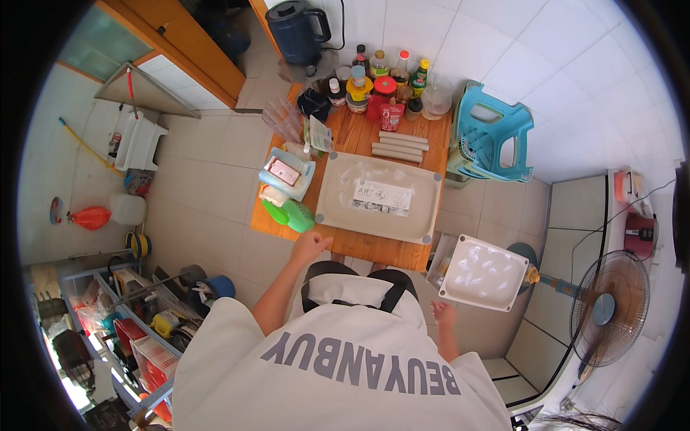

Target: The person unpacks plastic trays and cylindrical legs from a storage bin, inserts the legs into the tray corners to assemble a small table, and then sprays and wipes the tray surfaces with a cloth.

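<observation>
A view from overhead shows a person in a white top standing at the near edge of a small wooden worktop (pixel 410 253).

The left hand (pixel 310 248) reaches forward to the worktop's near left corner. Its fingers look loosely curled and it holds nothing; it sits just beside a green plastic container (pixel 296 214), and whether it touches it cannot be told.

The right hand (pixel 443 314) hangs low off the worktop's near right corner, fingers partly spread and holding nothing, close to the edge of a white rectangular tray (pixel 483 273) that sits beside the worktop, apart from it.

A large grey rectangular tray (pixel 345 208) dusted with white powder fills the middle of the worktop, with a printed paper sheet (pixel 382 197) lying in it.

Along the left edge, behind the green container, is a pale blue box (pixel 286 174).

Behind the grey tray lie several pale rolling rods (pixel 399 146) side by side.

Bottles and jars (pixel 381 82) crowd the far edge.

A turquoise plastic stool (pixel 492 136) stands past the right edge.
</observation>
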The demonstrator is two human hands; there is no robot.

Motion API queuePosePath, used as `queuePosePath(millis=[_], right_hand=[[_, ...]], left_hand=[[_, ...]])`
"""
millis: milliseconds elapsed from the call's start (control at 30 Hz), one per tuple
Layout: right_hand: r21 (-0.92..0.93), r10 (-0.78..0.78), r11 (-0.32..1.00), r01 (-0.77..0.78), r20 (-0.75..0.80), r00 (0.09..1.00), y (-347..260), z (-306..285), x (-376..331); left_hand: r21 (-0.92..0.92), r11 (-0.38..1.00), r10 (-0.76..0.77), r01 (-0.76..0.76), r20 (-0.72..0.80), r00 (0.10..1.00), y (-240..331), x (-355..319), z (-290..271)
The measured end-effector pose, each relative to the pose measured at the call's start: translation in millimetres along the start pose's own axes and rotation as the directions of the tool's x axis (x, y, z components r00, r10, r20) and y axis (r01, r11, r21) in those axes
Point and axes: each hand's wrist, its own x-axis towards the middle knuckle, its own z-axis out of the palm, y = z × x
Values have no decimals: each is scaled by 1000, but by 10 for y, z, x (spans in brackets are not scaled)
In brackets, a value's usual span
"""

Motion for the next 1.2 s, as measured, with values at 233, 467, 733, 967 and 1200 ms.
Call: queuePosePath(millis=[233, 467, 733, 967, 1200], right_hand=[[132, -321, 933, 334, -106, 941, -972, 63, 679], [304, -399, 851, 428, -156, 904, -2132, -632, 319], [38, 96, 995, -93, -86, 992, -1208, -404, -1001], [287, 497, 830, -478, 5, 868, -927, 900, -2310], [493, 714, 606, -624, 9, 700, -1201, 1554, -3217]], left_hand=[[-363, 872, 347, -328, -16, 938, 1757, -214, -16], [-227, 906, 409, -357, 254, 877, 2586, -753, -25], [330, 270, 464, -904, 779, 423, 1677, -516, 64], [78, 59, 246, -995, 965, 91, 1774, -823, -18], [-102, -255, 238, -961, 957, -165, 2182, -1453, 310]])
